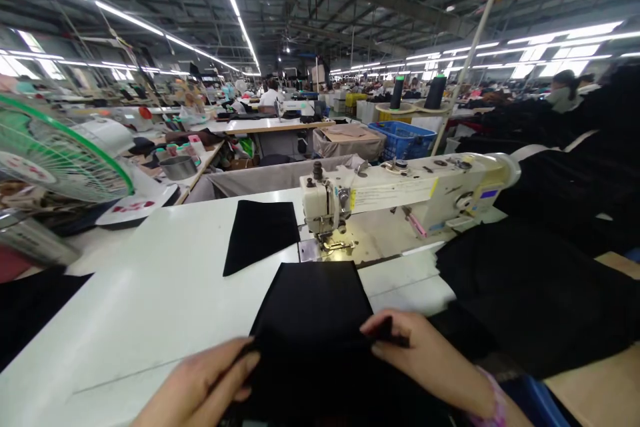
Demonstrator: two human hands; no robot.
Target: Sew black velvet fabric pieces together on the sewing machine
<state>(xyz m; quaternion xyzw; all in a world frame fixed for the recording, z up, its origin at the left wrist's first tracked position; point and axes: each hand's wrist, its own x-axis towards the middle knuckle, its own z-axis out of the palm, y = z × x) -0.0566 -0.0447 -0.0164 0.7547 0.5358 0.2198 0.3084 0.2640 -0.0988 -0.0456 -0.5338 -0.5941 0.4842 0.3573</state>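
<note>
A black fabric panel (315, 300) lies over the near edge of the white sewing table, its far edge just short of the needle area. My left hand (205, 380) pinches its left edge between thumb and fingers. On the opposite edge, my right hand (415, 350) is closed on the same cloth, thumb below and fingers above. Beyond the panel stands a white sewing machine (390, 190), its lit presser foot (334, 245) apart from the cloth. Another black fabric piece (263, 233) rests flat to the left of the needle. The panel's lower part fades into dark shadow.
Black fabric (540, 287) is heaped at the right of the machine. A green-rimmed fan (60, 153) and a metal pot (179, 167) stand at the left. Behind the machine are a blue basket (404, 140) and thread cones (436, 92). A person (271, 95) sits farther back.
</note>
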